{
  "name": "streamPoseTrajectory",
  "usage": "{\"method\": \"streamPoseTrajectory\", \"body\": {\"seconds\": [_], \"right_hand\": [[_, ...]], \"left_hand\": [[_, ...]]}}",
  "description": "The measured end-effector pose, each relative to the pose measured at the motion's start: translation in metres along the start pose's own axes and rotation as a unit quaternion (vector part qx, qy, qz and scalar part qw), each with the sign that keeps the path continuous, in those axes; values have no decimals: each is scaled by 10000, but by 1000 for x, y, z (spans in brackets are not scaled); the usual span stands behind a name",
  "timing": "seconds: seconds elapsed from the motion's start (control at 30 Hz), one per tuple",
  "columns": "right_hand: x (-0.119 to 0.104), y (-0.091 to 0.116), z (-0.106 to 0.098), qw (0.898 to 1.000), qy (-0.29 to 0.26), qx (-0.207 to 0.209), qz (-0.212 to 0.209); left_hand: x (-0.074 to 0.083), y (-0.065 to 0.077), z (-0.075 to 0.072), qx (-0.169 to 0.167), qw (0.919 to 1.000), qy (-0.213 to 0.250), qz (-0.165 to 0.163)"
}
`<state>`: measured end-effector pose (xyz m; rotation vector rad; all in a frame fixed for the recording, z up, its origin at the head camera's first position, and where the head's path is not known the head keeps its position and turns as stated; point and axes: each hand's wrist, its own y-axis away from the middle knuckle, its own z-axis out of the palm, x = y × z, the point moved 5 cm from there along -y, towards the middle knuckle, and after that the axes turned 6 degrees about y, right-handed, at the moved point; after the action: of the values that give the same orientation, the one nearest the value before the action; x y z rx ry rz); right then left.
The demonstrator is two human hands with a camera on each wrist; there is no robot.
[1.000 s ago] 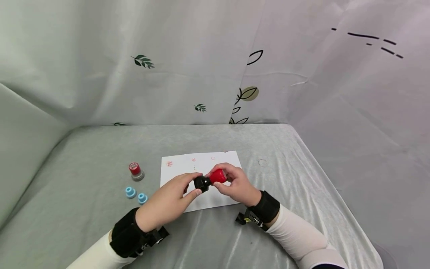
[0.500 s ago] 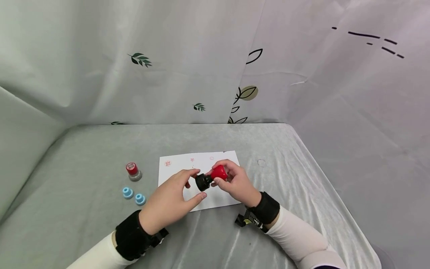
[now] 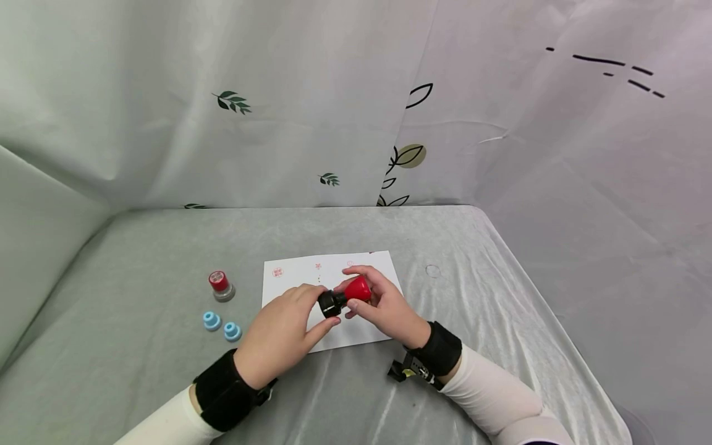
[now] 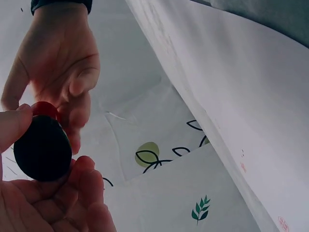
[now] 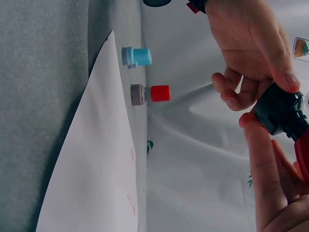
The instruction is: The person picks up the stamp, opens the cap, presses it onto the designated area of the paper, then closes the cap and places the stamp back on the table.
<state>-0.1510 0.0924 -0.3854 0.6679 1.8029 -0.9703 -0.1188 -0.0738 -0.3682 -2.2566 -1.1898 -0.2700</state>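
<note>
Over the white paper (image 3: pixel 350 330), both hands are on one stamp with a red bulb-shaped handle (image 3: pixel 358 288) and a wider black end (image 3: pixel 330 304). My right hand (image 3: pixel 389 312) holds the red handle between thumb and fingers. From the other side, my left hand (image 3: pixel 278 330) pinches the black end between thumb and fingertips. The stamp lies nearly sideways, black end to the left. Its round dark face (image 4: pixel 42 149) fills the space between the left fingers in the left wrist view. Seen from the right wrist, the black part (image 5: pixel 277 111) has the left thumb on it.
Left of the paper stands a small stamp (image 3: pixel 219 282) with a red top and clear base. Two light-blue stepped pieces (image 3: pixel 211 321) sit nearer. Red prints (image 3: pixel 278 272) run along the paper's far edge. A faint ring (image 3: pixel 433 271) marks the grey cloth.
Half a second ago the left thumb and fingers were spread off the black end; now they have closed onto it again. The stamp has shifted slightly left.
</note>
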Motion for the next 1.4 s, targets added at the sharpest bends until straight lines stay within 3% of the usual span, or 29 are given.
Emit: {"method": "streamPoseTrajectory", "body": {"seconds": [0.17,0.27,0.7,0.87,1.07,1.2,1.3,1.4], "right_hand": [[9,0,1,9970,270,-19,729],[9,0,1,9953,408,-30,873],[-18,-1,3,9941,1039,-109,302],[-7,2,-1,9891,1468,-137,33],[-8,3,-4,9832,1812,68,-210],[-7,1,-6,9875,1569,120,128],[-7,1,-20,9900,1135,689,475],[-12,2,-38,9855,797,1388,557]], "left_hand": [[2,1,2,-100,9998,-102,147],[3,1,4,-179,9996,-93,195],[-2,1,1,-677,9956,627,-177],[0,3,-1,-788,9912,1028,-262],[2,3,0,-539,9936,941,-300],[1,1,1,-432,9965,708,-123],[-9,1,-6,-110,9985,498,-215],[-18,1,-19,228,9975,473,-470]]}}
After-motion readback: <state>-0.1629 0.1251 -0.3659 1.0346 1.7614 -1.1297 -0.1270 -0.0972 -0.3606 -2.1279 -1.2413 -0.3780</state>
